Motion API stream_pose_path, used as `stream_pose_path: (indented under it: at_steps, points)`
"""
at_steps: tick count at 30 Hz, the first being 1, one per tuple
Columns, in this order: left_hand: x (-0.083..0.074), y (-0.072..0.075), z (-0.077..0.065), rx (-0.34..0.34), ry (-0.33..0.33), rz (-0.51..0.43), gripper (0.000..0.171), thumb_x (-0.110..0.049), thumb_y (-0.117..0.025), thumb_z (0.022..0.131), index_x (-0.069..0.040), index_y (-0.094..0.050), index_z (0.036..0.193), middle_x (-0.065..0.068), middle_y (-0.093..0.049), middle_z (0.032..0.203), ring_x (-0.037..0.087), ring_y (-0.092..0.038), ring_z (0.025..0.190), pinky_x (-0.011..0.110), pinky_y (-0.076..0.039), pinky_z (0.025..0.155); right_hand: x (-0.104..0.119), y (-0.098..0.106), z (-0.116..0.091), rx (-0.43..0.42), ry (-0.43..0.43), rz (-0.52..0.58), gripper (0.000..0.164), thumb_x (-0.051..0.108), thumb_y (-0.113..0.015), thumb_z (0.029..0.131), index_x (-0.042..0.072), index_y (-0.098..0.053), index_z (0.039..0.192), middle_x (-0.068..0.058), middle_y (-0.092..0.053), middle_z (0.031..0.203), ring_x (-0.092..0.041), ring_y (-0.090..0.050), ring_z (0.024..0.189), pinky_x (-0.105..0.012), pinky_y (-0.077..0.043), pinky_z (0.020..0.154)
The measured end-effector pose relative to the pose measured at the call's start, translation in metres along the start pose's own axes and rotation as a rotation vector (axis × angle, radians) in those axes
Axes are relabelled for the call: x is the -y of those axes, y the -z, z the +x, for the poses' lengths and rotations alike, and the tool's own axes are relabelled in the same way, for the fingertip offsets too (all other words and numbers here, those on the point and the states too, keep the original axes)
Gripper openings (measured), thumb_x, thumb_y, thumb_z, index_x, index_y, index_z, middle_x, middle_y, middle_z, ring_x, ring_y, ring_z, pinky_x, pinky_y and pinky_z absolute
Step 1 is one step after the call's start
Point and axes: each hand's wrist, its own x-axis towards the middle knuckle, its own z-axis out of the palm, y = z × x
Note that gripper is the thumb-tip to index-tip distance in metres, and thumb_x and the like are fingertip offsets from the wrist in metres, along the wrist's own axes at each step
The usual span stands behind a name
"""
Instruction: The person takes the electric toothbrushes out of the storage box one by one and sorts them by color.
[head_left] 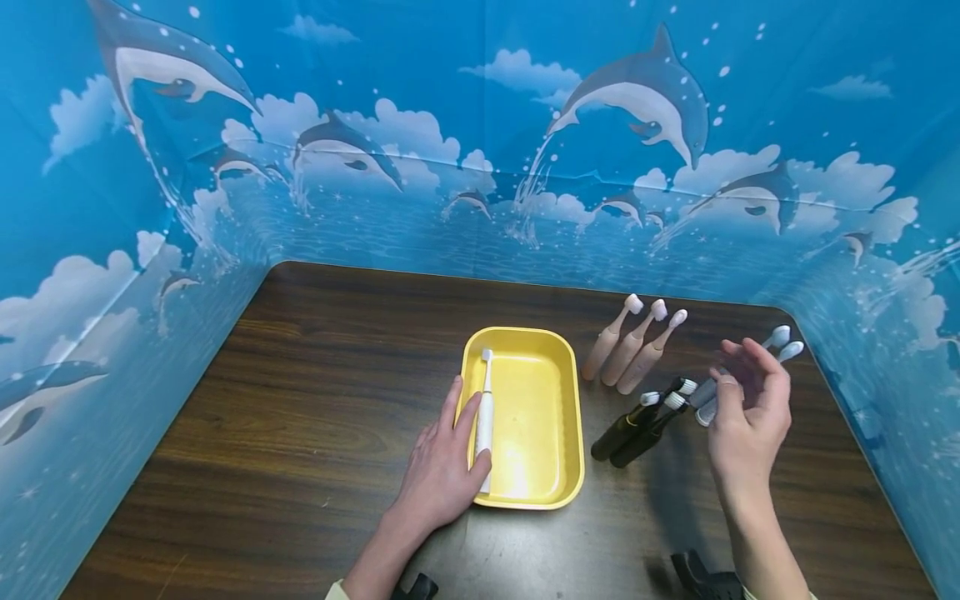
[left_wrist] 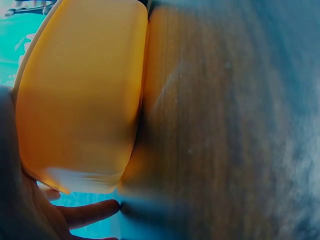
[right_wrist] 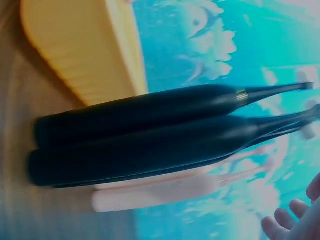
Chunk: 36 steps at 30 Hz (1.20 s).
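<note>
A yellow tray (head_left: 543,417) holds one white electric toothbrush (head_left: 486,421), lying along its left side. My left hand (head_left: 442,462) rests over the tray's left rim, fingers extended and thumb near the toothbrush handle. In the left wrist view, the fingers show beside the tray's outer wall (left_wrist: 80,100). My right hand (head_left: 750,412) hovers at the right with bent, parted fingers, holding nothing visible. It partly hides the grey toothbrushes (head_left: 705,392) behind it. Three black toothbrushes (head_left: 633,437) stand to its left, large in the right wrist view.
Three pink toothbrushes (head_left: 618,354) stand upright behind the black ones, just right of the tray. Everything is on a dark wooden table (head_left: 300,433). A blue dolphin-print curtain (head_left: 465,158) encloses its back and sides.
</note>
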Motion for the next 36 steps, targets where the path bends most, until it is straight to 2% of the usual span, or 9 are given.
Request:
stream_pose_path:
  at_steps: [3,6,10,13,18,22,25,31,36]
  points:
    - [0.001,0.0,0.0,-0.01,-0.011,0.002,0.07,-0.026,-0.062,0.089,-0.01,-0.044,0.155,0.009,-0.014,0.17,0.039,-0.055,0.13,0.065,-0.041,0.1,0.02,0.001,0.001,-0.093,0.123,0.07,0.041,-0.012,-0.042,0.096,-0.007,-0.052,0.136,-0.009,-0.063,0.126,-0.025,-0.059,0.117,-0.028,-0.046,0.1]
    - [0.001,0.0,0.0,-0.014,-0.013,0.001,0.07,-0.026,-0.062,0.089,-0.011,-0.044,0.155,0.009,-0.014,0.171,0.039,-0.054,0.13,0.065,-0.041,0.1,0.045,-0.003,-0.002,-0.2,0.246,0.221,0.038,-0.015,-0.043,0.091,-0.013,-0.054,0.127,-0.019,-0.063,0.122,-0.032,-0.06,0.114,-0.034,-0.047,0.101]
    - [0.001,0.001,0.0,-0.01,-0.007,0.003,0.07,-0.027,-0.062,0.089,-0.012,-0.044,0.155,0.008,-0.013,0.171,0.038,-0.054,0.131,0.064,-0.041,0.101,0.078,-0.018,-0.018,-0.231,0.379,0.416,0.029,-0.017,-0.05,0.085,-0.019,-0.053,0.114,-0.029,-0.061,0.117,-0.034,-0.062,0.111,-0.036,-0.05,0.1]
    - [0.0,0.002,0.001,-0.004,-0.003,0.003,0.07,-0.027,-0.062,0.09,-0.012,-0.044,0.156,0.008,-0.013,0.171,0.038,-0.053,0.132,0.064,-0.041,0.101,0.09,-0.032,-0.034,-0.123,0.462,0.502,0.027,-0.018,-0.053,0.084,-0.023,-0.051,0.111,-0.031,-0.061,0.118,-0.033,-0.063,0.113,-0.036,-0.05,0.101]
    - [0.0,0.001,0.0,-0.009,-0.007,0.003,0.07,-0.026,-0.062,0.089,-0.011,-0.044,0.155,0.008,-0.013,0.171,0.039,-0.053,0.132,0.064,-0.04,0.101,0.083,-0.053,-0.06,0.216,0.507,0.419,0.038,-0.018,-0.054,0.085,-0.025,-0.05,0.122,-0.031,-0.059,0.127,-0.032,-0.06,0.12,-0.037,-0.049,0.103]
    - [0.001,0.001,0.0,-0.003,0.001,0.008,0.07,-0.027,-0.063,0.089,-0.011,-0.044,0.155,0.008,-0.013,0.171,0.038,-0.053,0.132,0.063,-0.04,0.102,0.07,-0.069,-0.079,0.473,0.358,0.297,0.054,-0.02,-0.056,0.083,-0.013,-0.051,0.137,-0.023,-0.058,0.137,-0.029,-0.06,0.124,-0.037,-0.05,0.101]
    - [0.001,0.0,0.0,0.005,0.008,0.014,0.07,-0.029,-0.063,0.089,-0.011,-0.045,0.155,0.007,-0.013,0.171,0.038,-0.053,0.133,0.063,-0.041,0.103,0.057,-0.085,-0.091,0.596,0.187,0.271,0.061,-0.016,-0.059,0.087,-0.002,-0.049,0.146,-0.014,-0.056,0.143,-0.032,-0.06,0.125,-0.039,-0.051,0.1]
    - [0.0,-0.001,0.0,-0.017,-0.013,0.017,0.07,-0.028,-0.063,0.089,-0.009,-0.046,0.154,0.009,-0.015,0.17,0.039,-0.054,0.13,0.063,-0.042,0.1,0.029,-0.114,-0.106,0.738,-0.177,0.168,0.063,-0.001,-0.06,0.094,0.001,-0.039,0.154,-0.016,-0.047,0.154,-0.039,-0.052,0.134,-0.048,-0.045,0.106]
    - [0.0,-0.001,0.0,-0.03,-0.028,0.015,0.069,-0.027,-0.062,0.089,-0.008,-0.046,0.154,0.011,-0.016,0.17,0.04,-0.053,0.131,0.064,-0.043,0.099,0.013,-0.127,-0.113,0.804,-0.312,0.009,0.069,0.012,-0.062,0.094,-0.004,-0.034,0.155,-0.029,-0.04,0.155,-0.046,-0.044,0.139,-0.061,-0.039,0.108]
